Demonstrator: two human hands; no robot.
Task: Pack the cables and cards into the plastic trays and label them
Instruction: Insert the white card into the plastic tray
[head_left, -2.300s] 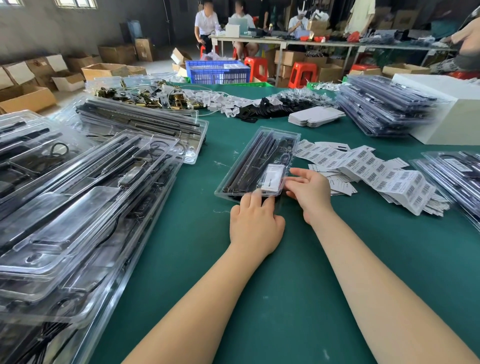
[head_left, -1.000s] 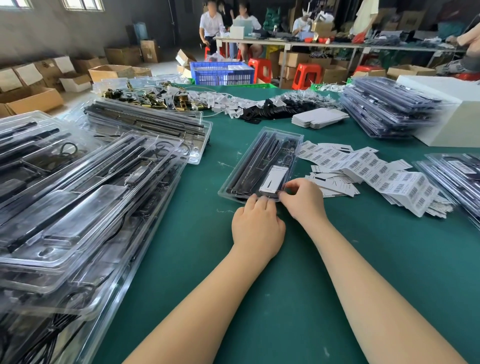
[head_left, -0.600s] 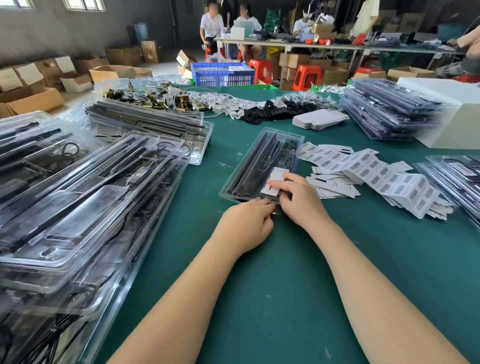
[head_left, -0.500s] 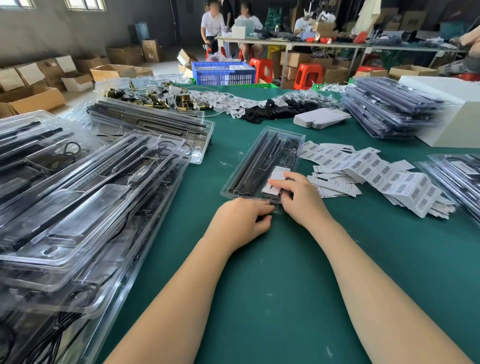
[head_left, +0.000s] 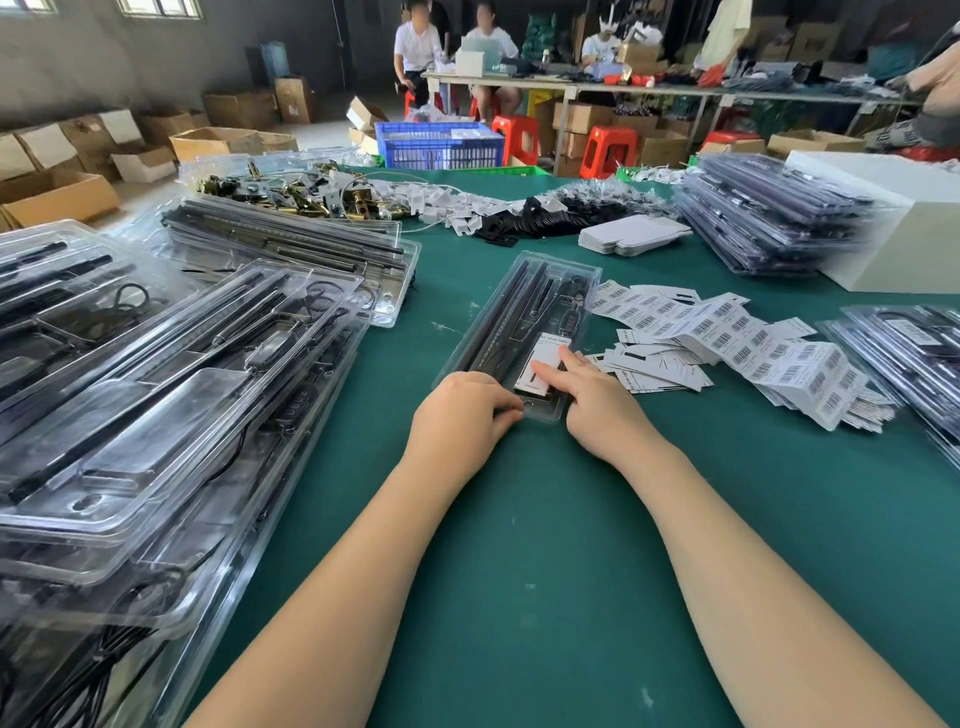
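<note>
Clear tray (head_left: 524, 317) lies mid-table (head_left: 571, 519), toward the far edge, barcode labels (head_left: 727, 338) just beside it. Left hand (head_left: 460, 415) pinches its near edge. Right hand (head_left: 597, 400) presses straight fingers (head_left: 545, 370) on the white card (head_left: 545, 361).

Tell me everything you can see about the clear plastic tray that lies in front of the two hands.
The clear plastic tray is long and narrow, lying flat and angled on the green table. Inside run black strips and cables. A white label sits near its near end, pressed by straight fingers of the right hand. The left hand grips the near edge.
</note>
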